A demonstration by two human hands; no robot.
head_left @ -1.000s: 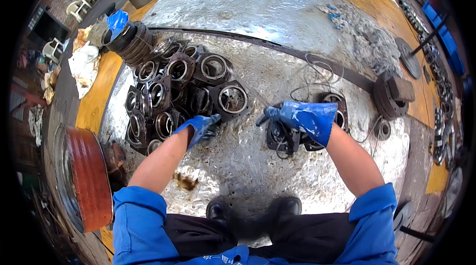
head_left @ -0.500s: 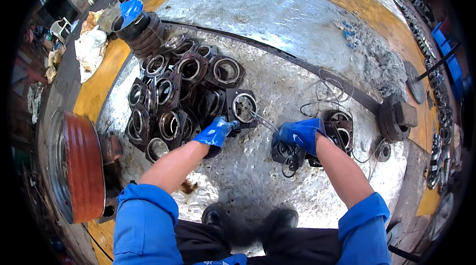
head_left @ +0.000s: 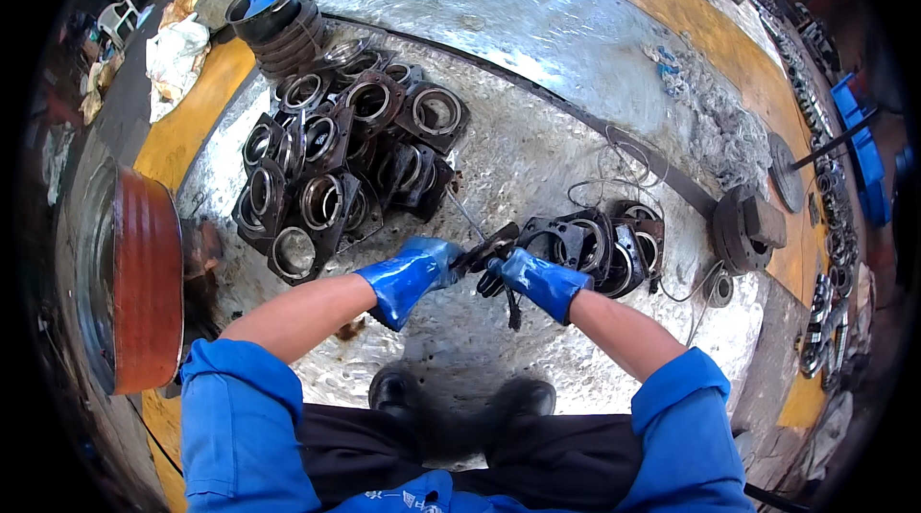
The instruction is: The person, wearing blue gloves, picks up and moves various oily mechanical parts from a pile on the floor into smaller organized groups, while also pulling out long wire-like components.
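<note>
Blue gloves with blackened fingers cover both my hands. My left hand (head_left: 427, 266) is closed on the left edge of a dark square flange (head_left: 498, 243), which is tilted nearly edge-on. My right hand (head_left: 526, 281) is closed at the flange's other side. A thin metal rod (head_left: 467, 214) slants up and left from behind the flange; its lower end is hidden at my right fingers. A dark strip hangs below that hand. To the left lies a heap of greasy square flanges (head_left: 436, 114) with round openings. Several similar flanges (head_left: 552, 243) stand close by my right hand.
A rusty drum (head_left: 147, 283) stands at the left. Stacked dark rings (head_left: 288, 43) rise behind the heap. Looped wire (head_left: 614, 153), grey fibre waste (head_left: 720, 110) and a heavy round metal block (head_left: 741, 233) lie to the right. My boots (head_left: 395, 388) are on the metal plate.
The held flange has come off the heap's right edge toward me and tipped nearly edge-on. My right hand has moved left to meet it. The rod now points up and left.
</note>
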